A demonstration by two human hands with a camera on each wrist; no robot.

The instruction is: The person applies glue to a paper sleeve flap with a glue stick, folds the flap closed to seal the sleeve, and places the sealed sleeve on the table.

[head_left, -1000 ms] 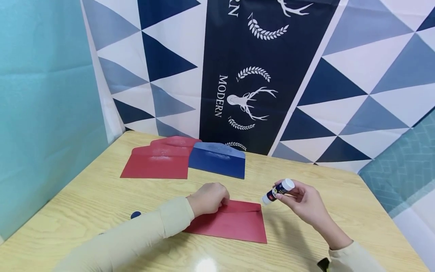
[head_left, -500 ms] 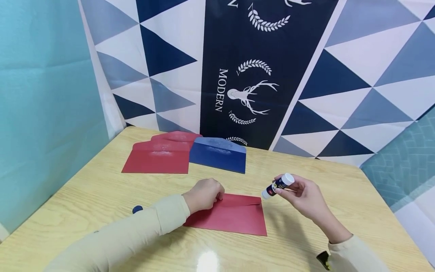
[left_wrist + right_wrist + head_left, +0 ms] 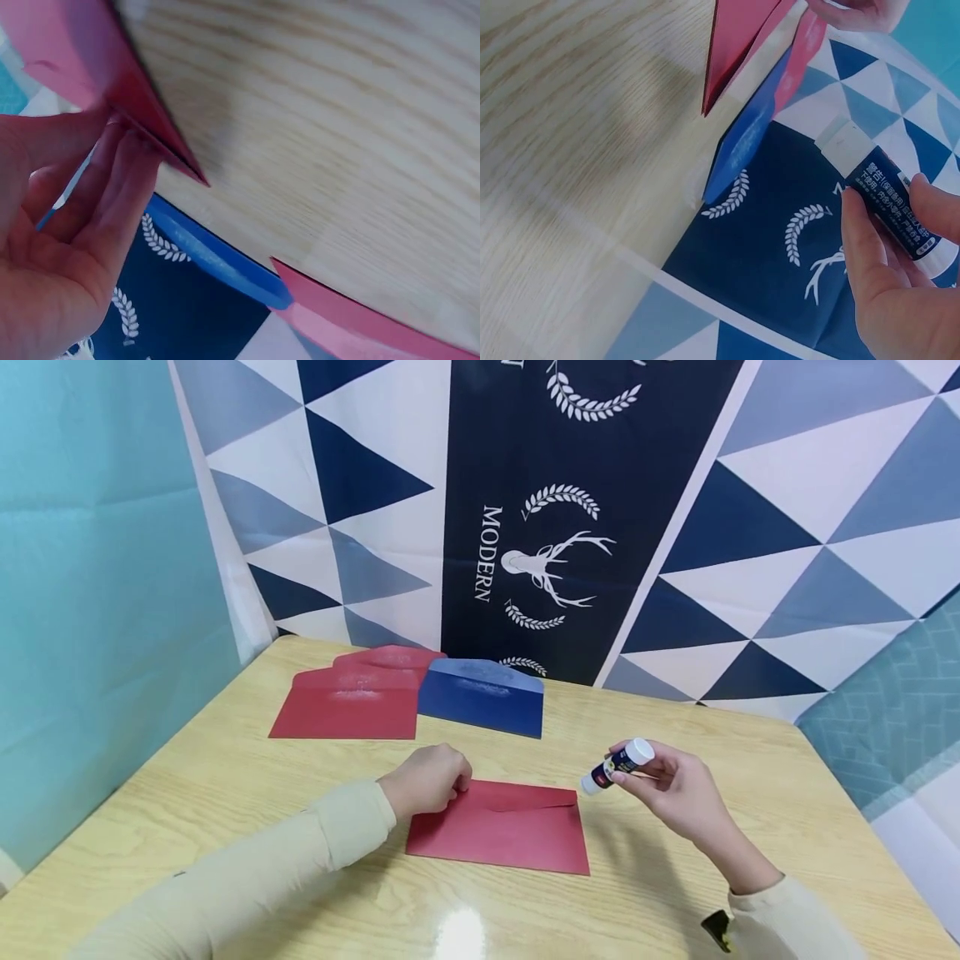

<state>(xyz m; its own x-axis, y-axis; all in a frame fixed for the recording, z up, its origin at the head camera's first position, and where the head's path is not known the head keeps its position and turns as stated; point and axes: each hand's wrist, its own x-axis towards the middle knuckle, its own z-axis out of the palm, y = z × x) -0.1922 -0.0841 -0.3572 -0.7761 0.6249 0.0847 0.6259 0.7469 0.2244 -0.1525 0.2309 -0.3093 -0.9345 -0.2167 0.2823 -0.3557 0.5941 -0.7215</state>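
Head view: fingers of the left hand (image 3: pixel 429 778) pinch the nearest red envelope (image 3: pixel 510 842) on the bench (image 3: pixel 360 910), seemingly steadying its folded flap (image 3: pixel 525 795), while the right hand (image 3: pixel 681 795) grips the glue stick (image 3: pixel 618 766), apparently held clear to avoid smears.

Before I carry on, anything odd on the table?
Whitish smears mark the blue envelope and the nearer red envelope at the back; odd because they're patchy and run below the flap creases. Also, the flap on the front envelope, pinched by the left hand, isn't lying quite flat.
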